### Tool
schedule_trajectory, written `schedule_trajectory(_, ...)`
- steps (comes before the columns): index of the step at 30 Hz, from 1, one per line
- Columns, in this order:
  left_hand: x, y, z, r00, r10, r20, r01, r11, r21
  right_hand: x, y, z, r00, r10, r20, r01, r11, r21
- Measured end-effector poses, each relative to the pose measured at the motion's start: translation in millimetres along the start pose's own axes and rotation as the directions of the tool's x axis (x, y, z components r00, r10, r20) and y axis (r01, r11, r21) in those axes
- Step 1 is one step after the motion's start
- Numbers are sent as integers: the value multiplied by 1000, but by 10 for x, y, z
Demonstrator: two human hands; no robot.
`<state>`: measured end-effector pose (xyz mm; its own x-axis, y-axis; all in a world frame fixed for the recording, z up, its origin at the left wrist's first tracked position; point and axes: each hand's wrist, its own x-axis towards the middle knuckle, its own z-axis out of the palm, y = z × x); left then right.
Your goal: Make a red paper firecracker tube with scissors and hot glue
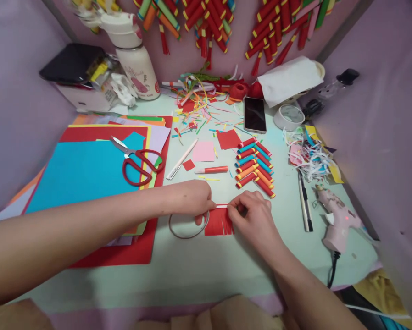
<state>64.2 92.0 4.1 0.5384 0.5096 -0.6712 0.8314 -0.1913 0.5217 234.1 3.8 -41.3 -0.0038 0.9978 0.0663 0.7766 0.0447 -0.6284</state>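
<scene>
A piece of red paper (219,223) with its lower edge cut into a fringe lies flat in front of me. Along its top edge runs a narrow white strip (221,206), perhaps tape. My left hand (194,199) is closed at the strip's left end, thumb and finger together. At the other end, my right hand (252,211) pinches the strip, its fingers curled. A thin ring (188,237), like a bangle, rests below my left hand, partly hidden by it. Just beyond my right hand lies a paper firecracker string (254,167) of red, blue and orange rolls.
Red-handled scissors (137,160) lie on stacked coloured paper (85,169) at left. A pen (182,159), an orange marker (213,169) and a phone (254,114) are beyond my hands. A glue gun (340,220) and a black pen (305,201) lie right; a bottle (137,68) stands at back.
</scene>
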Motion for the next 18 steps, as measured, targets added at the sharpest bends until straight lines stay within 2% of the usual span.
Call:
schedule_trajectory(11,-58,233,-104,988,-132,83,120,984,130,12,-3,24,999,30,38,-28,999,-41)
schedule_trajectory(18,-49,259,-109,986,-149,70,138,979,147,53,-38,11,996,57,66,-52,997,-65)
